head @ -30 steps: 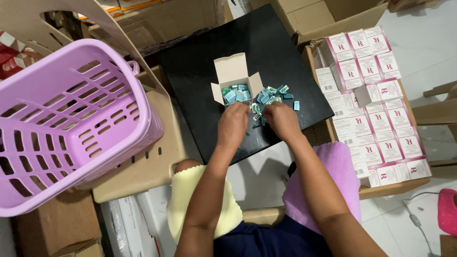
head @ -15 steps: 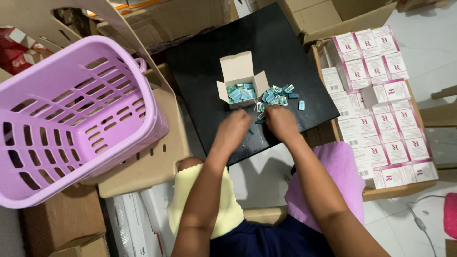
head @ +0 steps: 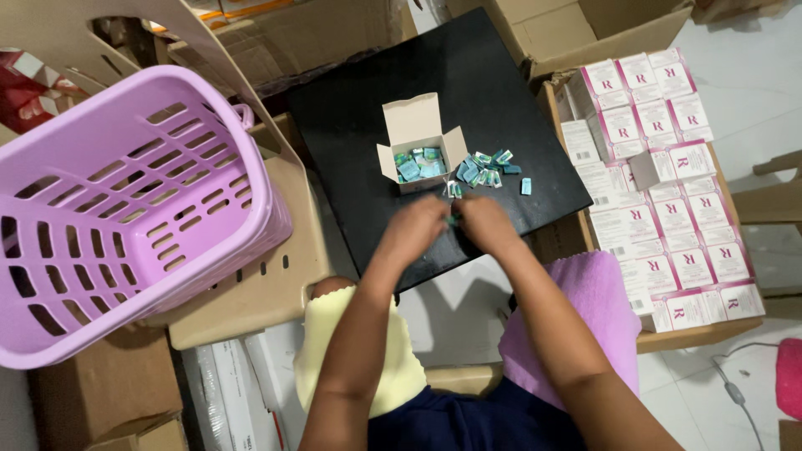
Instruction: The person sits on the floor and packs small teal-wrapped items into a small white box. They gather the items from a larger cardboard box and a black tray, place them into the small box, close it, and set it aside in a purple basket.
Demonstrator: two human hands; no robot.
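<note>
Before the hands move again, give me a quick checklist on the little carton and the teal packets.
1. Small open carton upright on black board, flaps open: ok.
2. Carton has packets inside: ok.
3. Loose teal packets lie on the board, right of the carton: ok.
4. Left hand and right hand meet over the board: ok.
5. What the fingers hold: cannot tell.

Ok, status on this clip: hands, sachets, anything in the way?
Left hand and right hand together over one small sachet. Small open carton part-filled, loose teal sachets beside. Nothing blocking.
</note>
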